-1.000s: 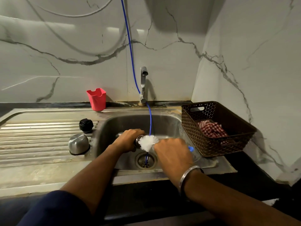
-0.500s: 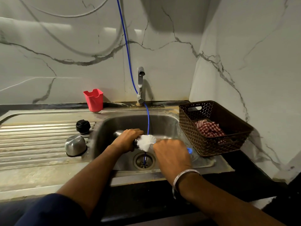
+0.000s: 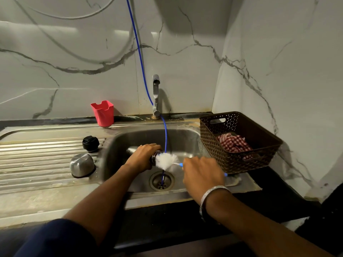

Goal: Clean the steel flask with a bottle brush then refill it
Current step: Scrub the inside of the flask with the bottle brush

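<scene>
The steel flask [image 3: 130,151] lies sideways over the sink basin [image 3: 187,138], its mouth facing right. My left hand [image 3: 143,158] grips it near the neck and hides most of its body. The bottle brush [image 3: 165,160] has a white bristle head just outside the flask's mouth, touching the rim. My right hand [image 3: 202,173] grips the brush's blue handle, whose tip sticks out at the hand's right. The flask's steel cup lid [image 3: 82,165] and black stopper [image 3: 90,143] sit on the drainboard to the left.
A tap [image 3: 156,95] stands behind the basin, with a blue hose [image 3: 141,60] running from the wall down into the drain [image 3: 161,180]. A red cup [image 3: 102,113] stands at the back. A brown basket [image 3: 239,141] holding a checked cloth [image 3: 233,143] sits right of the sink.
The brush head has come further out of the flask's mouth as my right hand drew back to the right. My left hand has kept the flask in place.
</scene>
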